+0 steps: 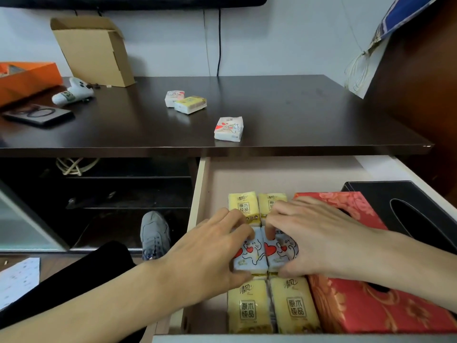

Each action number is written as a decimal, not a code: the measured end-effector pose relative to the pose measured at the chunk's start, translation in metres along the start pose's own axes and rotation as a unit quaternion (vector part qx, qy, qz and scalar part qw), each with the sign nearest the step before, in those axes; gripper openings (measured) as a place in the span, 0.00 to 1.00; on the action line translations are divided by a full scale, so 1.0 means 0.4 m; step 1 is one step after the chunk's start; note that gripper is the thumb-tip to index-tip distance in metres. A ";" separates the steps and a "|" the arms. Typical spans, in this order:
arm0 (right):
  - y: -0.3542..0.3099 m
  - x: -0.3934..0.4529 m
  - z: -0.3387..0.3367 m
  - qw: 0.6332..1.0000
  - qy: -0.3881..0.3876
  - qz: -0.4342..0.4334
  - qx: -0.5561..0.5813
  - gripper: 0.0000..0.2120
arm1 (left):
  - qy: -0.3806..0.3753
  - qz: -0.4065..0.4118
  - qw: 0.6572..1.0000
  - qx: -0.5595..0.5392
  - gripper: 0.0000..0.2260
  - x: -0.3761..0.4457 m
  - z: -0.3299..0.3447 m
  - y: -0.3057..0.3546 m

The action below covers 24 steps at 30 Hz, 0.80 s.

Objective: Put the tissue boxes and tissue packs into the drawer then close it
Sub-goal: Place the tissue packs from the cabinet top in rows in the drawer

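Observation:
The drawer (200, 184) stands pulled open under the dark desk. Inside lie several yellow tissue packs (249, 306), a red floral tissue box (366, 305) and a black tissue box (408, 204). In the middle of the drawer, two white cat-print packs lie side by side. My left hand (210, 251) grips the left cat pack (249, 256) and my right hand (319, 236) grips the right cat pack (279, 253). On the desk top rest another cat-print pack (228, 129), a yellow pack (190, 104) and a white pack (173, 97) touching it.
At the desk's back left are an open cardboard box (92, 50), an orange box (24, 78), a white game controller (73, 91) and a phone (39, 115). Cables hang down the wall. My shoe (154, 233) is on the floor left of the drawer.

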State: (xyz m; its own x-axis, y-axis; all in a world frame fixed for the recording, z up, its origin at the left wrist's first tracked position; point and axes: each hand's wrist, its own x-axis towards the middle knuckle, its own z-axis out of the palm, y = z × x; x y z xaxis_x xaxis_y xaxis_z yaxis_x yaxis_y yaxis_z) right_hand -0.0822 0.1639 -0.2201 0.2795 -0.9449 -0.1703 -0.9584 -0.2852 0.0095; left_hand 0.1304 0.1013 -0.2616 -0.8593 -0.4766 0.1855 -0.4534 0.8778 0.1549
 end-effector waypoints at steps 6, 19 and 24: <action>0.033 0.022 -0.062 0.984 0.111 -0.022 0.136 0.15 | 0.065 -0.032 0.997 -0.014 0.21 0.017 -0.070 -0.009; 0.163 0.411 -0.167 0.943 0.238 0.034 0.232 0.26 | 0.191 -0.243 0.951 -0.005 0.07 0.211 -0.268 -0.319; 0.196 0.539 -0.158 0.948 0.200 0.063 0.240 0.28 | 0.206 -0.228 0.949 0.068 0.12 0.324 -0.262 -0.440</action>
State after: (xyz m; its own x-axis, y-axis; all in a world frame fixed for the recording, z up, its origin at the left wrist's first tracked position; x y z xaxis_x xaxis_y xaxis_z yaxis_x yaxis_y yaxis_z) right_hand -0.0932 -0.0724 -0.1938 0.0680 -0.9792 0.1913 -0.8746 -0.1507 -0.4608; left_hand 0.1237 -0.1200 -0.1632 -0.4133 -0.7635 0.4962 -0.8068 0.5597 0.1892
